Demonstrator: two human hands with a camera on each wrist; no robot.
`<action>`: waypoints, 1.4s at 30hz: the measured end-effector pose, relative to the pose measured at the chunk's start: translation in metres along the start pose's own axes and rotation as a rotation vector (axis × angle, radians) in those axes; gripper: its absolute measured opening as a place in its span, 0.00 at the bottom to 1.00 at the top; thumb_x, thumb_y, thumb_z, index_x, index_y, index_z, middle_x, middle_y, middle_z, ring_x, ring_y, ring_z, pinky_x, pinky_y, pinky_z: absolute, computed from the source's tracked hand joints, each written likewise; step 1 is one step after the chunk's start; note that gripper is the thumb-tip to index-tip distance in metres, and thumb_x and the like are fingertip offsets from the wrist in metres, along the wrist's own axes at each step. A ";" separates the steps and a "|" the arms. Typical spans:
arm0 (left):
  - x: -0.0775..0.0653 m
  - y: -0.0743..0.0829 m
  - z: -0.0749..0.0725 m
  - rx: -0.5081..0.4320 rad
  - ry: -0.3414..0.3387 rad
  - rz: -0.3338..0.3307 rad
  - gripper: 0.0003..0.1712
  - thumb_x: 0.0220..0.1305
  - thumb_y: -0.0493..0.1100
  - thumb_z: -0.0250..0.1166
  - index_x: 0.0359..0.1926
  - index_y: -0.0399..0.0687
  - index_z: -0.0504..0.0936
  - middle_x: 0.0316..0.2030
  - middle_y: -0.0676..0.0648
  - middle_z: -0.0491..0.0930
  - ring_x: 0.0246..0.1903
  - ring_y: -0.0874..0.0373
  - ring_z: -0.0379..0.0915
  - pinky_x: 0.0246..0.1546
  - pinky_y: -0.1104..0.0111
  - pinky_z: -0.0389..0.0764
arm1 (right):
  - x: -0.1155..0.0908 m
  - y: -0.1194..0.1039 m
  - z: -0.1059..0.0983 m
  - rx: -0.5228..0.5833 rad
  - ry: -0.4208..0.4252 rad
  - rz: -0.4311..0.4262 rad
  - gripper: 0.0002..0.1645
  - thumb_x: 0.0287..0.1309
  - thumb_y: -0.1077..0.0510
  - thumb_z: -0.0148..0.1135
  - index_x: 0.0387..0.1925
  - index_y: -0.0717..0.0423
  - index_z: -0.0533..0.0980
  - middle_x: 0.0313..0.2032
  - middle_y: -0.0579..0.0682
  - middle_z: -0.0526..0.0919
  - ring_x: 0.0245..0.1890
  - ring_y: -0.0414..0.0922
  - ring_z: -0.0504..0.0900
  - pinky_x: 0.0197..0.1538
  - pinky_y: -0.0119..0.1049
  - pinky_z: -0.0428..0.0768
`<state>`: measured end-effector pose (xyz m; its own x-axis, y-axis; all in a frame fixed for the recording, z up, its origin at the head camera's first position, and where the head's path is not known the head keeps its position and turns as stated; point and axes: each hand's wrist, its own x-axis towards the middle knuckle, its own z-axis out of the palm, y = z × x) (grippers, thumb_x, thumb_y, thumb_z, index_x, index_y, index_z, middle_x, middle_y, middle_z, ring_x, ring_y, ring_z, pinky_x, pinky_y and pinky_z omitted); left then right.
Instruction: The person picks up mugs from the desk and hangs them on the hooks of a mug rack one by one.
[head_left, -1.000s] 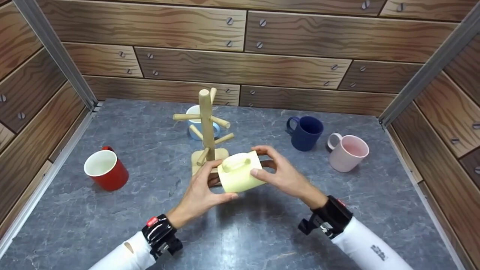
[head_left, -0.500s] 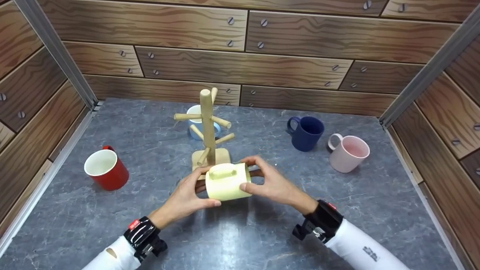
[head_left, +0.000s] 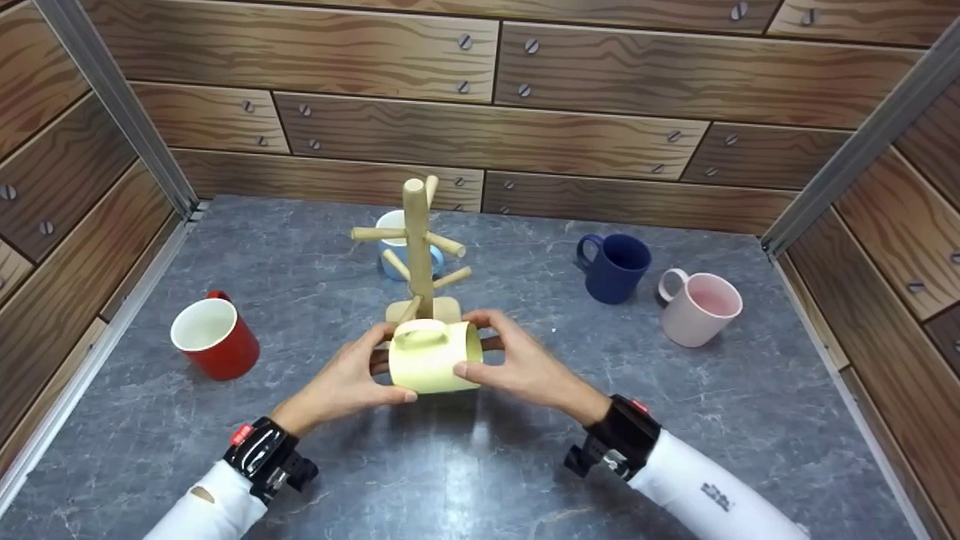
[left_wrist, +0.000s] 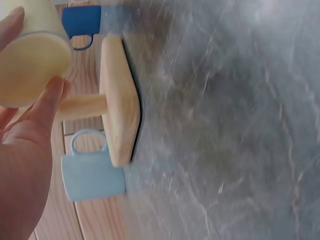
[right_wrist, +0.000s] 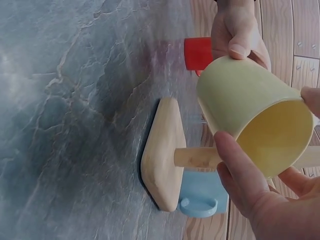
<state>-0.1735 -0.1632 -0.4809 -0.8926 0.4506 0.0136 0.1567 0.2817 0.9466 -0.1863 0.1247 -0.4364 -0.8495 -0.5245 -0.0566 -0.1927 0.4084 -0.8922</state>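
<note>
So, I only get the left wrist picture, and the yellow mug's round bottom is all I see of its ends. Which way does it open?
Observer: The yellow mug opens toward the right hand.

Visitor: Is anything hanging on that wooden thing?

Observer: No mug hangs from the wooden stand in the head view.

Visitor: And is there a mug that I'm missing?

Observer: Yes, a red mug stands upright to the left of the stand.

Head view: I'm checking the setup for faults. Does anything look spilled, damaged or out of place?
The left sleeve has what looks like a small hole, odd in otherwise white cloth. The yellow mug is sideways, but the left hand and right hand hold it. No spill shows.
</note>
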 end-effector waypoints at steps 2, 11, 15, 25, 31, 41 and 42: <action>0.000 -0.001 -0.003 0.008 -0.004 -0.001 0.52 0.55 0.42 0.82 0.75 0.42 0.63 0.71 0.35 0.70 0.67 0.38 0.78 0.65 0.60 0.84 | 0.002 -0.001 0.002 -0.005 0.003 -0.001 0.44 0.64 0.45 0.72 0.74 0.56 0.65 0.71 0.60 0.72 0.66 0.59 0.80 0.58 0.47 0.89; 0.004 -0.006 -0.018 0.106 -0.019 -0.017 0.51 0.53 0.46 0.83 0.73 0.43 0.65 0.69 0.36 0.72 0.66 0.38 0.79 0.65 0.55 0.84 | 0.014 -0.005 0.009 -0.030 0.013 -0.002 0.45 0.64 0.41 0.72 0.74 0.54 0.65 0.71 0.57 0.73 0.64 0.58 0.82 0.58 0.47 0.88; 0.008 -0.007 -0.024 0.146 0.001 -0.004 0.51 0.51 0.47 0.84 0.73 0.44 0.67 0.68 0.38 0.73 0.65 0.39 0.79 0.66 0.52 0.83 | 0.021 -0.004 0.011 -0.021 0.028 0.008 0.46 0.63 0.41 0.72 0.74 0.54 0.66 0.70 0.58 0.74 0.62 0.58 0.82 0.60 0.49 0.87; 0.017 -0.009 -0.029 0.171 0.016 -0.029 0.52 0.50 0.46 0.84 0.74 0.42 0.69 0.66 0.40 0.75 0.66 0.42 0.78 0.68 0.55 0.82 | 0.031 0.004 0.013 0.028 0.045 0.040 0.46 0.63 0.42 0.72 0.74 0.56 0.66 0.68 0.59 0.75 0.61 0.60 0.83 0.56 0.46 0.89; 0.019 -0.014 -0.030 0.195 -0.010 -0.047 0.53 0.51 0.47 0.83 0.75 0.42 0.68 0.66 0.40 0.77 0.65 0.44 0.79 0.67 0.55 0.82 | 0.034 0.009 0.017 0.073 0.019 0.060 0.46 0.65 0.43 0.70 0.75 0.58 0.64 0.69 0.61 0.74 0.62 0.62 0.83 0.49 0.44 0.92; 0.020 -0.018 -0.031 0.283 -0.019 -0.013 0.52 0.55 0.53 0.80 0.75 0.40 0.69 0.64 0.40 0.80 0.62 0.44 0.79 0.67 0.48 0.81 | 0.038 0.014 0.017 0.085 -0.020 0.083 0.50 0.70 0.41 0.66 0.81 0.58 0.56 0.76 0.61 0.67 0.66 0.60 0.82 0.51 0.47 0.91; 0.020 -0.019 -0.030 0.283 -0.020 -0.003 0.52 0.55 0.53 0.80 0.75 0.40 0.68 0.64 0.39 0.79 0.62 0.44 0.79 0.67 0.47 0.81 | 0.038 0.014 0.017 0.071 -0.019 0.083 0.51 0.70 0.41 0.67 0.82 0.57 0.56 0.76 0.61 0.67 0.66 0.60 0.82 0.52 0.47 0.91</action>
<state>-0.2069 -0.1852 -0.4893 -0.8851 0.4653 0.0024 0.2688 0.5070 0.8190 -0.2128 0.0985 -0.4586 -0.8514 -0.5057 -0.1397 -0.0860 0.3971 -0.9137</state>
